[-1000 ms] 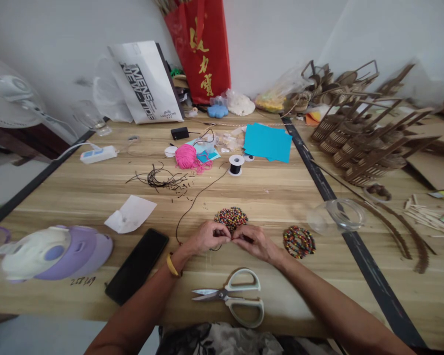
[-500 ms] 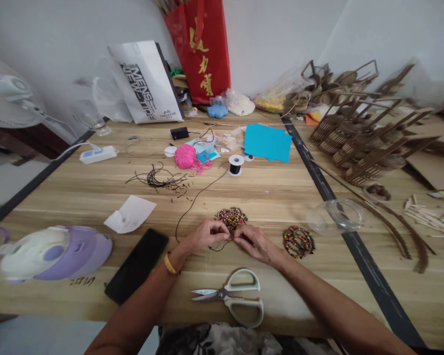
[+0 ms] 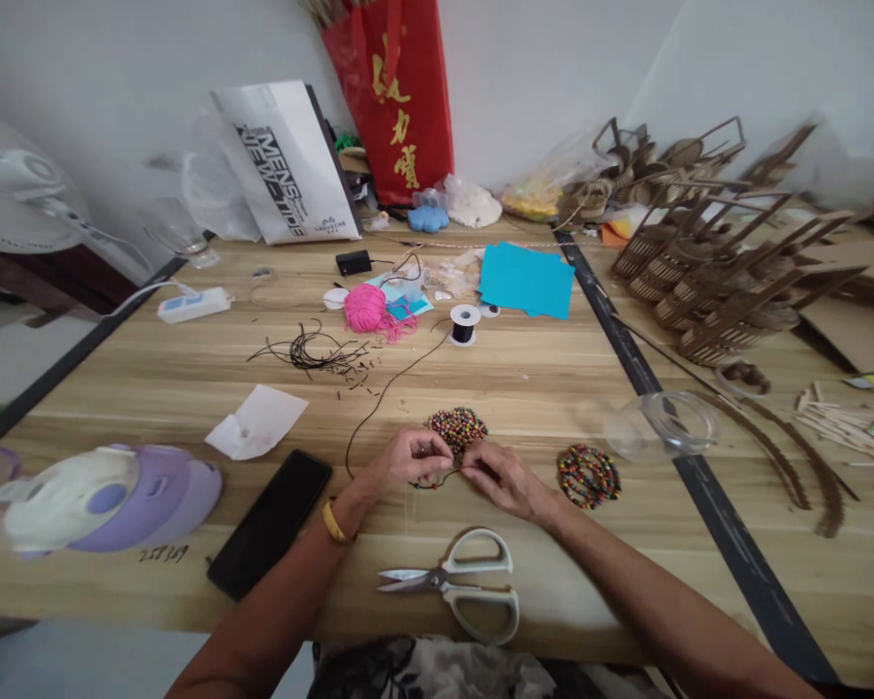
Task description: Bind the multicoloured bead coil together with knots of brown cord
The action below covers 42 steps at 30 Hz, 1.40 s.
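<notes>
My right hand (image 3: pixel 502 476) is closed in a pinch on a thin black cord (image 3: pixel 450 475) close to its end. Across from it, my left hand (image 3: pixel 412 458) has its fingers curled together; what lies between the fingertips is hidden. The cord sags between both hands, with a few small beads (image 3: pixel 435 485) strung on it below my left fingers. Just beyond my fingertips lies a heap of multicoloured beads (image 3: pixel 460 427). From my left wrist the cord runs back to a white spool (image 3: pixel 464 325) wound with black cord. Beaded loops (image 3: pixel 588 476) lie right of my right hand.
Scissors (image 3: pixel 448 581) lie spread open near the front edge. A black phone (image 3: pixel 269 524) and a purple-white device (image 3: pixel 113 500) are on the left. Cut cord pieces (image 3: pixel 313 349), pink yarn (image 3: pixel 365 308) and blue sheets (image 3: pixel 526 280) lie farther back. Brown woven baskets (image 3: pixel 706 282) stand right.
My left fingertips have drawn slightly left, away from the right ones. More cord shows between the hands, and a bead sits farther along it.
</notes>
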Each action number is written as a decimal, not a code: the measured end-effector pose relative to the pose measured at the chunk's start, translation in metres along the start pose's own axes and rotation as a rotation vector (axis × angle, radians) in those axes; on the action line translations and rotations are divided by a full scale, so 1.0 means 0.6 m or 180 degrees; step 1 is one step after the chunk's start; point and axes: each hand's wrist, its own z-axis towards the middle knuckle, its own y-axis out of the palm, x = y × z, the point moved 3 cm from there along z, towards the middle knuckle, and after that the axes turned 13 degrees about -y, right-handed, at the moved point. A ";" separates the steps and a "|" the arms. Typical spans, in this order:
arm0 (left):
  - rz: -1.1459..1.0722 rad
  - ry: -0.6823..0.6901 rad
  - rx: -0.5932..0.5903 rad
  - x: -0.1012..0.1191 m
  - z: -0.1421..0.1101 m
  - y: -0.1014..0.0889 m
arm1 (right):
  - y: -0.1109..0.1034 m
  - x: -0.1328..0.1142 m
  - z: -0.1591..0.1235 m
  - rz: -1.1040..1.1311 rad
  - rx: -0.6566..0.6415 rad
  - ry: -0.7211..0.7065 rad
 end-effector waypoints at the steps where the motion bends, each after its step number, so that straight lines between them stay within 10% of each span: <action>1: -0.0019 -0.0018 -0.0067 -0.001 0.000 0.004 | 0.000 0.001 -0.001 -0.0010 0.0010 0.0002; 11: 0.0177 -0.0056 -0.0142 -0.008 0.005 0.016 | -0.001 -0.002 0.001 0.0034 -0.0005 0.0046; 21: 0.0283 -0.0096 -0.0118 -0.011 0.006 0.015 | -0.055 0.024 -0.007 -0.0147 0.0960 0.1046; 42: 0.0558 0.0056 -0.0095 -0.019 0.011 0.014 | -0.061 0.037 -0.010 -0.0705 -0.0380 0.0617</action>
